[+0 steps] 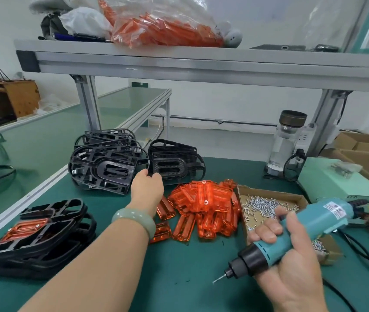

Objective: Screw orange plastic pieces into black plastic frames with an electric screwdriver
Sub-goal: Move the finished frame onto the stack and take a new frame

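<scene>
A pile of empty black frames [102, 167] lies at the back left of the green mat, with another black frame [174, 163] leaning beside it. My left hand [147, 188] reaches between them, thumb and fingers pinching the thin right rim of the pile's top frame. Loose orange pieces [206, 206] are heaped mid-table. My right hand [291, 251] grips the teal electric screwdriver [302, 228], its bit pointing down-left above the bare mat. A cardboard tray of screws [266, 206] sits behind that hand. Assembled frames [32, 233], the top one carrying an orange piece, are stacked at the near left.
A low aluminium shelf [201, 64] spans overhead and carries a bag of orange pieces [163, 30]. A water bottle [287, 143], a pale green power box [336, 183] and cardboard boxes [363, 143] stand at the right. The screwdriver's cable [359, 251] trails along the right edge.
</scene>
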Demonstrator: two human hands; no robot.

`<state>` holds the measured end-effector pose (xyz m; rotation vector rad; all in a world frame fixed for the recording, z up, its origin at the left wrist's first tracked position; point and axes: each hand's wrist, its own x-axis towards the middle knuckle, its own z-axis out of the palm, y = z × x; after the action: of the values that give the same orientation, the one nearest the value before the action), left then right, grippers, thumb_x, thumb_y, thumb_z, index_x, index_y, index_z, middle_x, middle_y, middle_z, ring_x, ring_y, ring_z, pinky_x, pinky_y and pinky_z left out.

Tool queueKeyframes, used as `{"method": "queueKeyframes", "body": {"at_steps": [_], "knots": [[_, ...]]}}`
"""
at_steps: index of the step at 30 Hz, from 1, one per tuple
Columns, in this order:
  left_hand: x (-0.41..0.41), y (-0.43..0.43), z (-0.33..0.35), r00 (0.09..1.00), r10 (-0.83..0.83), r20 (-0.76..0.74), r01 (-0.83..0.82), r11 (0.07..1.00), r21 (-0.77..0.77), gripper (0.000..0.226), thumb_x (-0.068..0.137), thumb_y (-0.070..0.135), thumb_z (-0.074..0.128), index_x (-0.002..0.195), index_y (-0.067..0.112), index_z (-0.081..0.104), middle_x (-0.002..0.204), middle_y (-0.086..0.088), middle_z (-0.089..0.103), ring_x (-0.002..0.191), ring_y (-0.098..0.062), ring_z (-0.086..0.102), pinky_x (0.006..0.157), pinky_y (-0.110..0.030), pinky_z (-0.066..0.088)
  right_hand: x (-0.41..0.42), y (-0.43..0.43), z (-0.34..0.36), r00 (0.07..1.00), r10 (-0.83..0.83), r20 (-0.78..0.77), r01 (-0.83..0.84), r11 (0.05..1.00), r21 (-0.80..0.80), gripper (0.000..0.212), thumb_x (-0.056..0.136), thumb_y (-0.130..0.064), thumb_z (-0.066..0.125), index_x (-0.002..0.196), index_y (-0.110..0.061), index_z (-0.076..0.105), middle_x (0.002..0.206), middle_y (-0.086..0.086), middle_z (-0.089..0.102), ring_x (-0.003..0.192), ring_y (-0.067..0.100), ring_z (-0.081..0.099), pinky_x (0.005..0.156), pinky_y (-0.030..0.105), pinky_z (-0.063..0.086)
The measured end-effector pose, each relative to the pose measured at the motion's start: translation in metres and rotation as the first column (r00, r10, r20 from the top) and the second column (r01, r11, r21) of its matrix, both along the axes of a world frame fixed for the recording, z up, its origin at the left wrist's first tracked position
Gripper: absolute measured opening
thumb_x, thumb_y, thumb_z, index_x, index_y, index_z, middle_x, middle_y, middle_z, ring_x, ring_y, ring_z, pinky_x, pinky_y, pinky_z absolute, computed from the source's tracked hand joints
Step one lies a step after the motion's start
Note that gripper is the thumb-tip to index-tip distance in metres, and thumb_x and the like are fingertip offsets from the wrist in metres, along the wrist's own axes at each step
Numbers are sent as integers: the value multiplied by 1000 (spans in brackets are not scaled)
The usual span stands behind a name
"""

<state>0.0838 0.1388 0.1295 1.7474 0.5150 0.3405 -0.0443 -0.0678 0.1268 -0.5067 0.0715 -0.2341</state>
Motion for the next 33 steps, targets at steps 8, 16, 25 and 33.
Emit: {"method": "queueKeyframes", "body": {"at_steps": [8,16,25,33], "knots": [[45,12,-17,983,-15,-181,13,1000,-14,55,94,26,43,145,9,30,133,-20,51,122,-40,50,102,-48,42,5,-3,-3,1000,4,-16,-4,1000,19,11,81,-30,56,87,-21,57,59,-9,42,44,4,41,47,18,45],[42,17,-19,970,-53,-236,79,992,100,34,85,17,64,59,16,42,68,-7,50,71,-25,49,73,-35,48,6,-3,-4,999,-10,-41,10,1000,10,13,78,-30,62,87,-21,57,59,-9,44,45,5,43,50,19,46],[43,18,-12,991,-20,-132,-34,916,-401,7,88,10,60,84,6,56,74,-5,60,51,-9,55,35,-14,39,10,-6,-8,997,-25,-73,26,1000,7,14,78,-30,63,87,-22,55,59,-9,44,46,4,43,51,19,45],[-6,9,4,982,113,152,6,785,-620,15,92,-2,51,104,4,59,82,-5,62,61,-7,59,48,-11,49,12,-14,-5,998,-46,-42,48,997,58,13,79,-31,61,85,-22,54,58,-10,44,45,4,44,50,18,45]]}}
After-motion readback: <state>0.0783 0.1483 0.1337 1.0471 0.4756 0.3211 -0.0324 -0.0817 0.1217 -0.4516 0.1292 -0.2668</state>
